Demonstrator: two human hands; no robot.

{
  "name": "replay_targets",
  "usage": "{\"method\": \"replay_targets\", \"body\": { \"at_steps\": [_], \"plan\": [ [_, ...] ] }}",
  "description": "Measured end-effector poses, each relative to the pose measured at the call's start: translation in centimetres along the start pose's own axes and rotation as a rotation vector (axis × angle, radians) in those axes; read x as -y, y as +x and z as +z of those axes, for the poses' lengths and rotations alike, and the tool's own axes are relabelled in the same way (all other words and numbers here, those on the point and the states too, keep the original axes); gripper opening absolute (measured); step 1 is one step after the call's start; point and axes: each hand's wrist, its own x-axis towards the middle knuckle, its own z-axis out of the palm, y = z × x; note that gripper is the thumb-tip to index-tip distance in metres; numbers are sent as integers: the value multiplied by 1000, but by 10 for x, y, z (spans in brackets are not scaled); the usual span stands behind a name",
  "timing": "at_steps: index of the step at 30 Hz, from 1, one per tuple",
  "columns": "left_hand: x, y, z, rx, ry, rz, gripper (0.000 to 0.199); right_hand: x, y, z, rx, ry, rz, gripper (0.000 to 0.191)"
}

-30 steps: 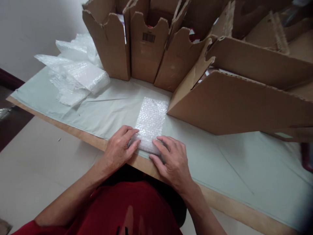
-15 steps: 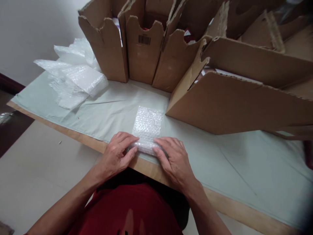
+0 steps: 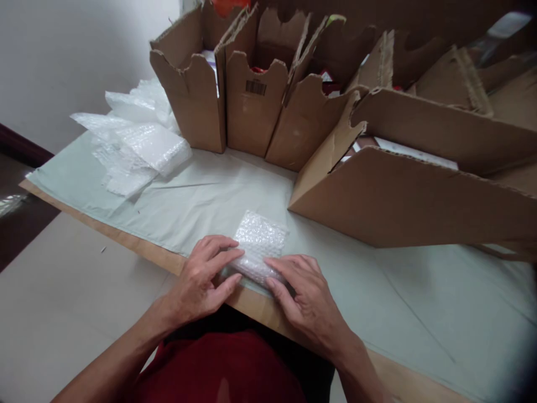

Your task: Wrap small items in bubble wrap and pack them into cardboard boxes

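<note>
Fingers: loosely curved on my left hand [image 3: 203,277] and right hand [image 3: 308,291], each thumb apart from its forefinger, tips against either side of the bubble wrap [image 3: 260,238]; how firmly they press I can't tell.
Wrap's place: between my hands, near the front edge of the counter [image 3: 260,310], thick on my side, flat beyond; whether it encloses anything I can't tell.
Left box [image 3: 188,106]: notched cardboard, something white and purple [image 3: 215,62] inside.
Barcode box [image 3: 247,123]: a bit of red [image 3: 258,70] showing within.
Third box [image 3: 306,123]: red-and-white packaging [image 3: 330,87] down inside.
Angled box [image 3: 419,196]: on the right, holding something flat and pale-topped [image 3: 415,152].
Since half a second ago: the flat stretch is shorter, and my left thumb and forefinger stand wider apart.
Cloth [image 3: 180,224]: pale green, creased, leaving a bare brown strip along the counter's edge.
Loose wrap [image 3: 142,145]: heaped on the cloth beside the left box.
Room: pale wall [image 3: 84,56] behind, pale floor [image 3: 84,302] below.
</note>
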Motion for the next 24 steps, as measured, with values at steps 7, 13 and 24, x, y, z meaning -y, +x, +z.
{"method": "replay_targets", "body": {
  "at_steps": [7, 13, 24],
  "plan": [
    [9, 22, 10, -8, 62, -56, 24, -2, -1, 11, -223, -249, -17, 26],
    [7, 29, 16, -134, 53, -193, 33, -11, 7, 16, -157, -369, -78, 25],
    [-51, 11, 39, -86, -1058, -620, 46, 17, -19, 21, -283, 266, 206, 23]
  ]
}}
